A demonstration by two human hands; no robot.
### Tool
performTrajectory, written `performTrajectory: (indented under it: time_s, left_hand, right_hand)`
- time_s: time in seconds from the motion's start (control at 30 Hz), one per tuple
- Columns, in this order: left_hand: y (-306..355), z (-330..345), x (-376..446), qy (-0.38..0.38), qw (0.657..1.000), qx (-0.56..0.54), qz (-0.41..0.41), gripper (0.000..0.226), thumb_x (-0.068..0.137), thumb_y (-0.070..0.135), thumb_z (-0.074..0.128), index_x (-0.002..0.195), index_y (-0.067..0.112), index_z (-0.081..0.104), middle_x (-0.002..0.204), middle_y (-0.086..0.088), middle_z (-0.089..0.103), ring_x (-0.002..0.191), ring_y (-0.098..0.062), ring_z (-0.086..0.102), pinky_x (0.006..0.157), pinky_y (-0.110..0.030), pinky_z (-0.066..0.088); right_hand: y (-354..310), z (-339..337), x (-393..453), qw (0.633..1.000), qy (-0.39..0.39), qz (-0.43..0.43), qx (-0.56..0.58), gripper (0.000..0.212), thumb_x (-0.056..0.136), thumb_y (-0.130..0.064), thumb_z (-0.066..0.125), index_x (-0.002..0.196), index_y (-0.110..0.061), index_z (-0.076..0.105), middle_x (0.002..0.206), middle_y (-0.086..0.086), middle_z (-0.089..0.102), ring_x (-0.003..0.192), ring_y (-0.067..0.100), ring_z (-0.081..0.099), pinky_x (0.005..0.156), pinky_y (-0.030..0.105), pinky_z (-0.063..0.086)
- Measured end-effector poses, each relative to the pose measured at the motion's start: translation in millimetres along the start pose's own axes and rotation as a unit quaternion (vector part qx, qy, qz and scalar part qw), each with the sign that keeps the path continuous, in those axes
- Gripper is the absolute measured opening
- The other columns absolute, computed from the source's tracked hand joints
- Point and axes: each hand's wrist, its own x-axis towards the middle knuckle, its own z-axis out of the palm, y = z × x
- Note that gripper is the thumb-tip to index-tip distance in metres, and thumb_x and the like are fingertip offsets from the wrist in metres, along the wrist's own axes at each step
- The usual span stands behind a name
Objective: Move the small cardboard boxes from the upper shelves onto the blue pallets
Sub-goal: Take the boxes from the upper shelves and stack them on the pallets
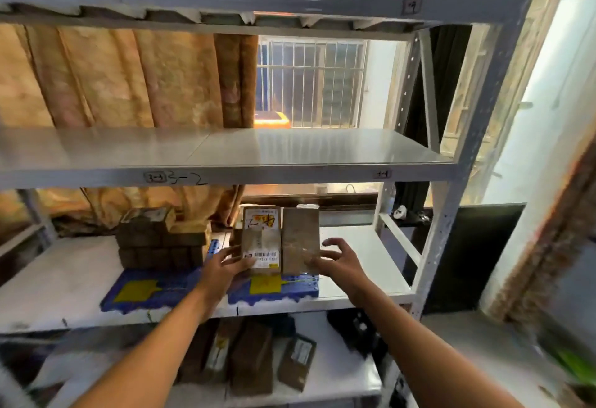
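Observation:
Two small cardboard boxes stand side by side on the right blue pallet (pixel 274 294): a labelled box (pixel 261 240) with a barcode sticker, and a plain brown box (pixel 300 240). My left hand (pixel 225 265) touches the labelled box's lower left side, fingers loosely curled against it. At the plain box's right edge my right hand (pixel 338 262) has its fingers spread. A stack of several brown boxes (pixel 161 240) sits on the left blue pallet (pixel 145 291). The upper shelf (pixel 258 152) marked 3-2 shows bare metal.
More cardboard boxes (pixel 254 362) lie on the shelf below. A white rack upright (pixel 451 214) stands at the right. Orange curtains (pixel 129 78) and a barred window (pixel 309 81) are behind the rack. A black panel (pixel 477 256) leans at the right.

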Motion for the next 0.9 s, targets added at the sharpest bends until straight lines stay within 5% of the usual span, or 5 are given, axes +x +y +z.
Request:
performTrajectory:
  time_s: [0.17,0.3,0.47,0.63,0.9]
  left_hand:
    - [-28,-45,74,0.079,0.996,-0.017,-0.038,0.033,0.081,0.023,0.081,0.110,0.013,0.070,0.110,-0.014,0.075,0.099,-0.027,0.073,0.086,-0.040,0.060]
    - [-20,-69,137,0.117,0.992,-0.028,-0.042,0.027,0.086,0.026,0.078,0.107,0.010,0.072,0.105,-0.011,0.076,0.091,-0.020,0.074,0.065,-0.025,0.061]
    - [5,-65,214,0.078,0.994,0.010,-0.076,0.039,0.087,0.030,0.076,0.118,0.008,0.066,0.117,-0.013,0.069,0.109,-0.027,0.067,0.092,-0.042,0.059]
    - [7,-55,265,0.073,0.989,0.086,-0.090,0.037,0.088,0.035,0.072,0.115,0.009,0.067,0.112,-0.010,0.069,0.100,-0.025,0.069,0.068,-0.030,0.060]
    - [-13,-47,294,0.073,0.962,0.256,-0.055,0.049,0.091,0.057,0.057,0.116,0.017,0.069,0.101,0.000,0.069,0.093,-0.018,0.064,0.067,-0.030,0.049]
  right_hand:
    - [31,0,64,0.994,0.062,0.083,0.046,0.054,0.080,-0.010,0.087,0.123,-0.010,0.056,0.100,0.018,0.076,0.082,0.024,0.078,0.067,0.029,0.063]
    - [22,16,129,0.991,0.091,0.092,0.027,0.052,0.082,-0.014,0.085,0.127,-0.007,0.058,0.110,0.022,0.071,0.100,0.034,0.074,0.090,0.043,0.061]
    - [0,54,198,0.993,0.052,0.104,-0.010,0.041,0.084,-0.019,0.084,0.117,-0.003,0.067,0.108,0.018,0.074,0.089,0.027,0.073,0.081,0.036,0.062]
    - [0,80,237,0.989,0.033,0.115,-0.084,0.014,0.083,-0.022,0.083,0.091,-0.014,0.073,0.091,0.012,0.073,0.079,0.020,0.066,0.075,0.032,0.057]
    - [26,83,277,0.983,0.030,0.123,-0.132,0.016,0.084,-0.032,0.081,0.087,-0.017,0.076,0.102,0.016,0.077,0.101,0.030,0.072,0.093,0.044,0.058]
